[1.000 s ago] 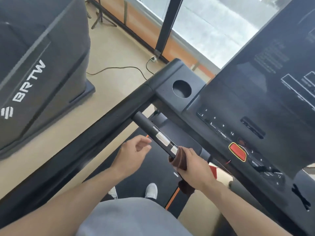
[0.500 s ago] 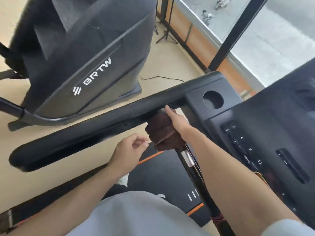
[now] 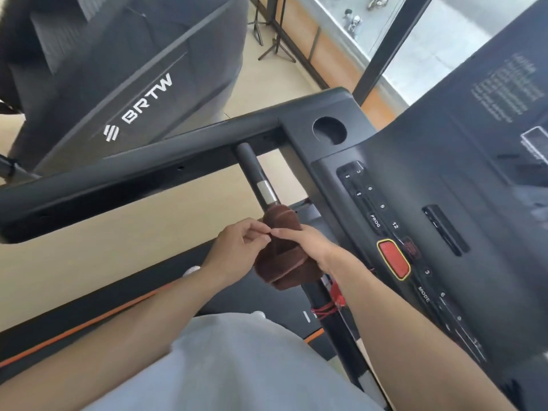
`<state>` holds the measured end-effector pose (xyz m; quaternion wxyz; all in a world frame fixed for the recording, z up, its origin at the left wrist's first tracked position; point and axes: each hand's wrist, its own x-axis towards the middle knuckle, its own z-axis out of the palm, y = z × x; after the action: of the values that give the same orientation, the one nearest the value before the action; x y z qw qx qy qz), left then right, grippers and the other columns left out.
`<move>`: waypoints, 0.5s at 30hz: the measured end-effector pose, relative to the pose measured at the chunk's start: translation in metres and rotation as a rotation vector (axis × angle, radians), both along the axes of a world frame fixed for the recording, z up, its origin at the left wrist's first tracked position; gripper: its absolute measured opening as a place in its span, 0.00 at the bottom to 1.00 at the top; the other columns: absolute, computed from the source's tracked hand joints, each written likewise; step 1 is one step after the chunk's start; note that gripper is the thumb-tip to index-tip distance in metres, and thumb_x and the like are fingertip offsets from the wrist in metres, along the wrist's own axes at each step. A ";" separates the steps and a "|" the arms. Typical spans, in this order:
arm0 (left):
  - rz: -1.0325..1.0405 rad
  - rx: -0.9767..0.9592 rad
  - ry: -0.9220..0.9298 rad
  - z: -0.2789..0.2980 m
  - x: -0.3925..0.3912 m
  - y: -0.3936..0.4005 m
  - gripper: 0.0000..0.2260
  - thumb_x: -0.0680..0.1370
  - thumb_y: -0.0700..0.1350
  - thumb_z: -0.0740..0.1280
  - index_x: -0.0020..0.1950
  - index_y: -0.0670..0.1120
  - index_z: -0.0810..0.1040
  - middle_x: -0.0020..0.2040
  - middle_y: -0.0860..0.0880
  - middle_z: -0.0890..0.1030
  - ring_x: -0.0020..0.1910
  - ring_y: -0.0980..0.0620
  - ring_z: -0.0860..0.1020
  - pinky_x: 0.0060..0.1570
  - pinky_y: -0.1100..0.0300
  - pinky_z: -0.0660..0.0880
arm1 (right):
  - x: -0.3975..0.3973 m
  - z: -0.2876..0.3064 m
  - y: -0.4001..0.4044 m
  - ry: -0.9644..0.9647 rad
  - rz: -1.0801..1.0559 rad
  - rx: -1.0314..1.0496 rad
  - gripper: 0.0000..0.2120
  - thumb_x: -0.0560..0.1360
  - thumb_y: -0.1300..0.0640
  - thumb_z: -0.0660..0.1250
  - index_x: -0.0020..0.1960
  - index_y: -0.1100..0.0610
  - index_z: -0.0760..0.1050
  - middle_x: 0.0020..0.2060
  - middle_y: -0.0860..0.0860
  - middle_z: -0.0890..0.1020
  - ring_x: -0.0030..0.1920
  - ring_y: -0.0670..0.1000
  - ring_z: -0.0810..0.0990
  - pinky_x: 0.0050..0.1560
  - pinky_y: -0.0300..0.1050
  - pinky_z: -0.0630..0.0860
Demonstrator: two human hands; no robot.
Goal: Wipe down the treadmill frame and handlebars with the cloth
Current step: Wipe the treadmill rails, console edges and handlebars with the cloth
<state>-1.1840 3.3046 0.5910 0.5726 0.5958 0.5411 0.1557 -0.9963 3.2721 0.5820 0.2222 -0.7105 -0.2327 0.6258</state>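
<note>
The right hand (image 3: pixel 308 247) grips a folded dark-brown cloth (image 3: pixel 281 259) wrapped round the black tubular handlebar (image 3: pixel 252 170), just below its silver sensor band (image 3: pixel 267 191). The left hand (image 3: pixel 237 247) pinches the cloth's near edge with thumb and fingertips. Beside them lie the black side rail (image 3: pixel 133 179) and the console's red oval button (image 3: pixel 393 259).

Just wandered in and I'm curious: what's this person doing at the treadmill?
A person is wiping the treadmill's inner handlebar with a brown cloth. The right hand holds the cloth wrapped around the bar, below its silver sensor strip. The left hand pinches the cloth's edge beside it.
</note>
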 end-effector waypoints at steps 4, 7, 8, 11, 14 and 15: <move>-0.049 -0.006 -0.004 -0.003 0.014 -0.019 0.05 0.78 0.45 0.71 0.48 0.56 0.83 0.45 0.55 0.85 0.48 0.56 0.83 0.54 0.57 0.79 | -0.010 0.008 -0.023 -0.265 0.082 0.154 0.12 0.73 0.45 0.75 0.54 0.47 0.82 0.44 0.44 0.86 0.43 0.44 0.85 0.51 0.45 0.83; -0.055 -0.001 0.035 -0.004 0.015 -0.025 0.05 0.78 0.46 0.70 0.48 0.57 0.82 0.41 0.55 0.85 0.45 0.57 0.82 0.49 0.60 0.77 | -0.015 0.021 -0.041 -0.364 0.171 0.247 0.13 0.74 0.43 0.74 0.56 0.39 0.76 0.43 0.40 0.83 0.42 0.42 0.83 0.42 0.37 0.79; -0.049 0.003 0.043 -0.004 0.013 -0.024 0.05 0.78 0.46 0.70 0.48 0.57 0.82 0.40 0.55 0.85 0.44 0.58 0.82 0.47 0.61 0.76 | -0.016 0.024 -0.048 -0.346 0.211 0.265 0.17 0.72 0.45 0.75 0.57 0.37 0.73 0.44 0.41 0.82 0.41 0.43 0.83 0.39 0.36 0.79; 0.007 -0.012 0.015 -0.008 0.004 -0.016 0.05 0.77 0.45 0.72 0.47 0.56 0.83 0.42 0.55 0.85 0.44 0.58 0.82 0.47 0.62 0.75 | -0.020 0.006 -0.063 -0.661 0.484 0.250 0.41 0.68 0.48 0.78 0.73 0.42 0.59 0.57 0.47 0.73 0.44 0.52 0.81 0.37 0.46 0.77; 0.050 -0.016 0.019 -0.009 -0.005 -0.002 0.04 0.77 0.46 0.71 0.47 0.56 0.82 0.43 0.56 0.85 0.45 0.58 0.81 0.46 0.61 0.73 | -0.037 -0.017 -0.060 -1.103 0.560 0.261 0.48 0.70 0.55 0.75 0.81 0.53 0.51 0.64 0.52 0.71 0.51 0.57 0.80 0.36 0.50 0.77; 0.054 -0.009 0.025 -0.009 -0.007 0.003 0.04 0.78 0.46 0.71 0.48 0.56 0.82 0.43 0.56 0.84 0.46 0.58 0.81 0.46 0.61 0.74 | -0.043 -0.021 -0.056 -1.192 0.590 0.295 0.51 0.67 0.57 0.78 0.82 0.57 0.53 0.65 0.55 0.72 0.52 0.57 0.80 0.35 0.49 0.77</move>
<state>-1.1912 3.3077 0.5824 0.5640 0.5806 0.5646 0.1612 -1.0395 3.2162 0.5608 -0.0293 -0.8031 -0.5822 0.1233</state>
